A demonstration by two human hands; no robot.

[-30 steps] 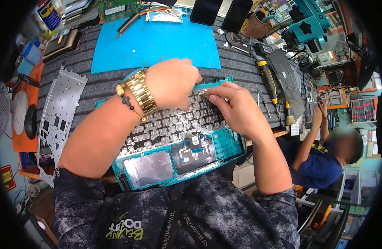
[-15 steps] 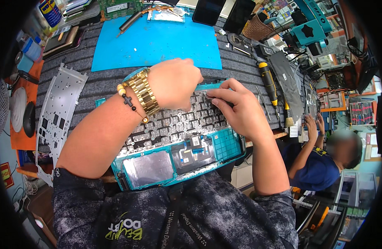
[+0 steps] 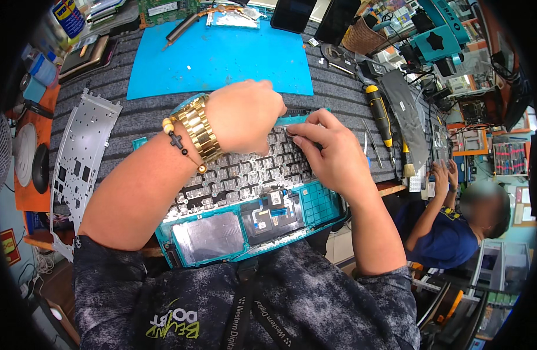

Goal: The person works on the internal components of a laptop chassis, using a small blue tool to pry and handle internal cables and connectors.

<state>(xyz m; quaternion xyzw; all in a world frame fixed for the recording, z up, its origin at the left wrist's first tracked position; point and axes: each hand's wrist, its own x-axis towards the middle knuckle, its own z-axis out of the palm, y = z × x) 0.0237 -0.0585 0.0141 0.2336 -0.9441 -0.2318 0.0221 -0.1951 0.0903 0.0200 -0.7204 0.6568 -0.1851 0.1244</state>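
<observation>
A teal laptop palm-rest case (image 3: 322,204) lies inner side up in front of me, its touchpad underside (image 3: 272,218) on the near side. Across its far half stretches the bare metal back of a keyboard (image 3: 245,172). My left hand (image 3: 245,116), with a gold watch above the wrist, is curled closed over the far edge of the keyboard; its fingertips are hidden beneath it. Thumb and forefinger of my right hand (image 3: 332,153) are pinched together at the keyboard's far right part. Whatever lies between them is too small to make out.
A perforated metal plate (image 3: 84,163) lies at the left. Beyond the case is a blue mat (image 3: 221,61). To the right are a yellow-black screwdriver (image 3: 378,116), a brush (image 3: 406,160) and a dark flat sheet (image 3: 403,114). Another person (image 3: 449,227) works at the far right.
My right hand's pinched fingers have shifted very slightly left along the keyboard's far part. My left hand stays over the same place, and the view has moved a little.
</observation>
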